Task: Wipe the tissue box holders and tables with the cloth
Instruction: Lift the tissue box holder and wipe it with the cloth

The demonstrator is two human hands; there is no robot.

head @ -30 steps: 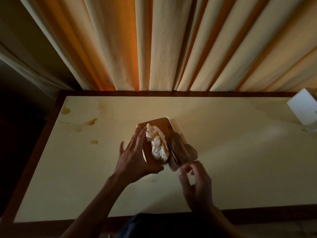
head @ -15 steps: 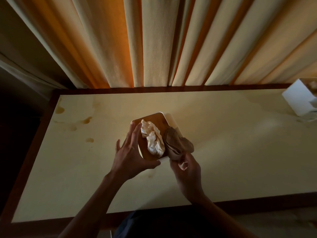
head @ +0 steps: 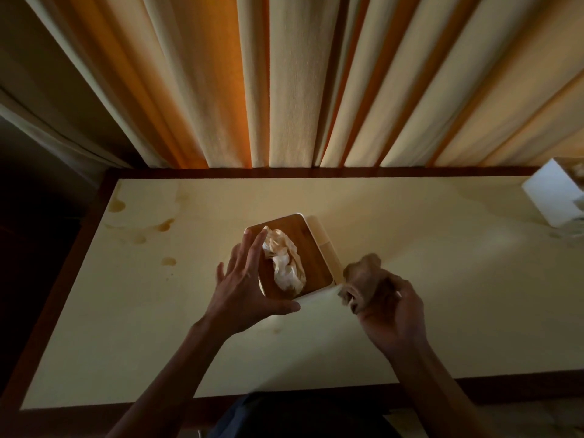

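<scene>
While the left hand steadies the wood-topped tissue box holder mid-table with spread fingers and thumb, the right hand grips a bunched brown cloth beside its right edge.

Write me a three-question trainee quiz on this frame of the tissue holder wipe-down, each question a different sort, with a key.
1. True or false: the right hand presses the brown cloth flat on the wooden lid.
2. Which hand steadies the tissue box holder?
A. left hand
B. right hand
C. neither
3. Fill in: brown stains mark the table to the ____ of the holder.

Key
1. False: the cloth is bunched in that hand, beside the holder's right side.
2. A
3. left
</scene>
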